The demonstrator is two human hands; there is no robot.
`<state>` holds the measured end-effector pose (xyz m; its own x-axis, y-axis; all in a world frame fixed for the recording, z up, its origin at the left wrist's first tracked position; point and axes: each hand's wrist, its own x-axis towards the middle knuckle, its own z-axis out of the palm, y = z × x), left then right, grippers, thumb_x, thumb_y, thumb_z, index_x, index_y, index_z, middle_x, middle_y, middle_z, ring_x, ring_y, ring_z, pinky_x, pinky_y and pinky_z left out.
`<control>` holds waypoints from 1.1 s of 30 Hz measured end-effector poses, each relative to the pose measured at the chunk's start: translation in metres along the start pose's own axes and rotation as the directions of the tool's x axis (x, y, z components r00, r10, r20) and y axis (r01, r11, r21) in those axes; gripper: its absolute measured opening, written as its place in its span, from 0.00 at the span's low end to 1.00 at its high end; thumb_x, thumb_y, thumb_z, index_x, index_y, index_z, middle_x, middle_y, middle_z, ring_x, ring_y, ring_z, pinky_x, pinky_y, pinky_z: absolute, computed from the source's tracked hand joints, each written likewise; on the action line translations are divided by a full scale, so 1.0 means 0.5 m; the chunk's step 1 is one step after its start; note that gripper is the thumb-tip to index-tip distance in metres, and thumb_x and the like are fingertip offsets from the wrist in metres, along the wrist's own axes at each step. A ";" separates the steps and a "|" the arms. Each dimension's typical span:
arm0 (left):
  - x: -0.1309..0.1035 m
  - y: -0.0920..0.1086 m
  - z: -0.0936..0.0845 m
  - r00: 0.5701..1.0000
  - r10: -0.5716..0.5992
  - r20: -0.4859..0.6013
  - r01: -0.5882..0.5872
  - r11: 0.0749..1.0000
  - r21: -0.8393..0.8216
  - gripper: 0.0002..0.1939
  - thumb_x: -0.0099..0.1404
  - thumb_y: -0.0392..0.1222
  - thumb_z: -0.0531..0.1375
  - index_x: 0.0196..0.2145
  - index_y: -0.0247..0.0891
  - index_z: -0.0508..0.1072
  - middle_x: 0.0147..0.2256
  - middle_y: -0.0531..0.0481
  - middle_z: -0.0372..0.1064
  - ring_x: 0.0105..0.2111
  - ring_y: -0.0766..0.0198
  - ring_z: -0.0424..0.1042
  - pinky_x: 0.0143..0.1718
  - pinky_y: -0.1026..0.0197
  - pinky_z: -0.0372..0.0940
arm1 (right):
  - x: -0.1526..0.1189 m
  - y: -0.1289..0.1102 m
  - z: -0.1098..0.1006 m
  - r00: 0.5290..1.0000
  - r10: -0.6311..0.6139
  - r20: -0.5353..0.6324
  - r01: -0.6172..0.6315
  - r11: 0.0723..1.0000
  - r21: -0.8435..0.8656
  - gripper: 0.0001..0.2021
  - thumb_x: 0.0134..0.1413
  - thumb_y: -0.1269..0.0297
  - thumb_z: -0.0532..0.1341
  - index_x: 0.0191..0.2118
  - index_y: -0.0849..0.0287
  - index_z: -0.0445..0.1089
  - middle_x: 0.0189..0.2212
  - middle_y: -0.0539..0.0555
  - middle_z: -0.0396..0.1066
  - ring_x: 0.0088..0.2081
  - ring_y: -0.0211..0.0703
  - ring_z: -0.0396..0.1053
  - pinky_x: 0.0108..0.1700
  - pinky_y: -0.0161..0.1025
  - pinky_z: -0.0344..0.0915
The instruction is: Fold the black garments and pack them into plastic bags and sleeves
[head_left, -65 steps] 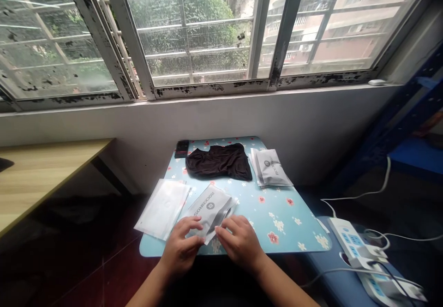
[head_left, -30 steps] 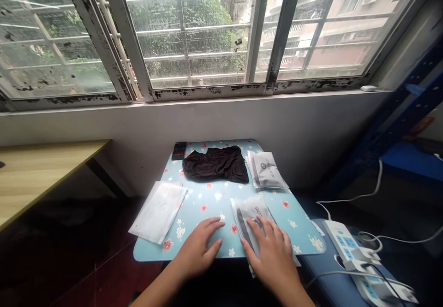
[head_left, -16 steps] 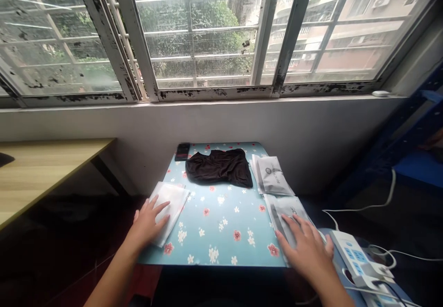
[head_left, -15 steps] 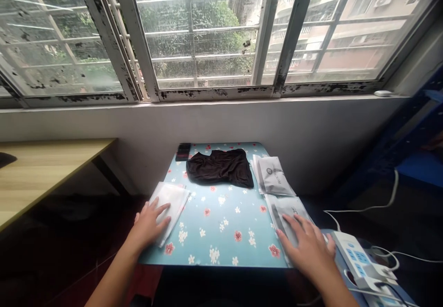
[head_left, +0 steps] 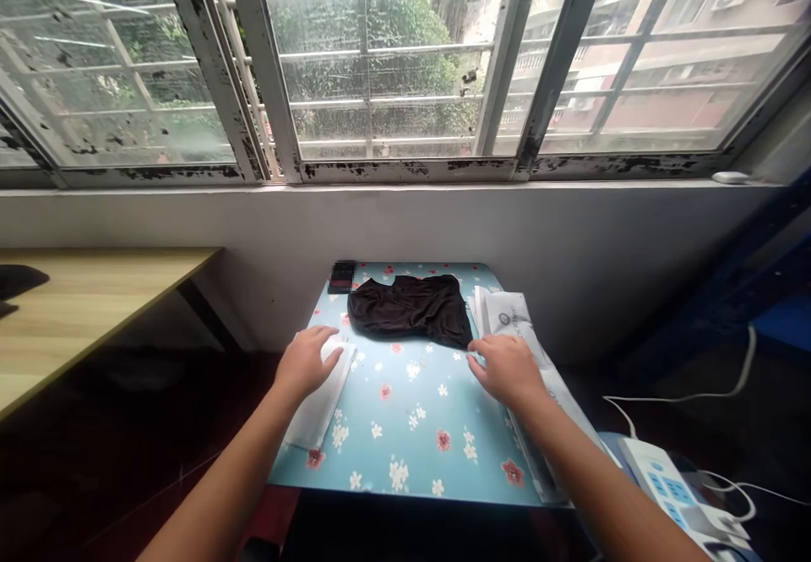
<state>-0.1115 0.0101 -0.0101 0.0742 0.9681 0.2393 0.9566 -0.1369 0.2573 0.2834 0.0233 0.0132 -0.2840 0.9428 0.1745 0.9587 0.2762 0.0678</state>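
A piece of black cloth, crumpled a little, lies toward the back of the blue flowered table. My left hand is over the far end of a white plastic packet at the table's left side, fingers apart and holding nothing. Close to the cloth's near right corner is my right hand, its thumb and fingers apart with nothing between them. Beside it, at the right edge, lie printed grey-white packets; my right hand and forearm partly cover them.
A small dark item, blurred, sits at the table's back left corner. To the right is a white power strip with cables. A wooden desk stands at the left. Wall and windows rise behind the table.
Both hands have moved forward off the packets they lay on. My right hand has also shifted left, toward the black cloth. The view has turned slightly.
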 end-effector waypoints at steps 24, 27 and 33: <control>0.185 0.011 0.042 0.985 0.173 -0.007 -0.173 0.985 -0.001 0.16 0.72 0.41 0.54 0.47 0.42 0.81 0.46 0.45 0.78 0.49 0.51 0.73 0.49 0.54 0.67 | 0.104 0.054 0.018 0.994 -0.109 0.007 0.108 0.990 0.094 0.16 0.68 0.65 0.52 0.49 0.57 0.78 0.43 0.57 0.77 0.43 0.46 0.72 0.46 0.40 0.59; 0.169 0.009 0.006 0.977 0.213 -0.013 -0.213 0.977 -0.009 0.16 0.73 0.42 0.54 0.47 0.43 0.81 0.46 0.45 0.78 0.49 0.52 0.73 0.51 0.54 0.67 | 0.075 0.055 -0.013 0.986 -0.166 -0.018 0.167 0.979 0.117 0.16 0.67 0.66 0.53 0.49 0.57 0.78 0.42 0.57 0.77 0.44 0.48 0.72 0.48 0.41 0.59; 0.037 -0.006 -0.070 0.898 0.432 0.081 -0.414 0.894 -0.171 0.15 0.74 0.45 0.54 0.46 0.47 0.82 0.41 0.46 0.79 0.44 0.54 0.73 0.52 0.52 0.67 | -0.051 0.048 -0.063 0.920 -0.386 0.066 0.349 0.885 0.308 0.12 0.61 0.68 0.57 0.42 0.52 0.79 0.37 0.53 0.77 0.40 0.45 0.72 0.45 0.39 0.60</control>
<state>-0.1227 0.0209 0.0264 0.5025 0.8276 0.2500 0.7763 -0.5592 0.2908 0.3132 0.0002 0.0414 -0.6305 0.7731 0.0698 0.7539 0.6313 -0.1821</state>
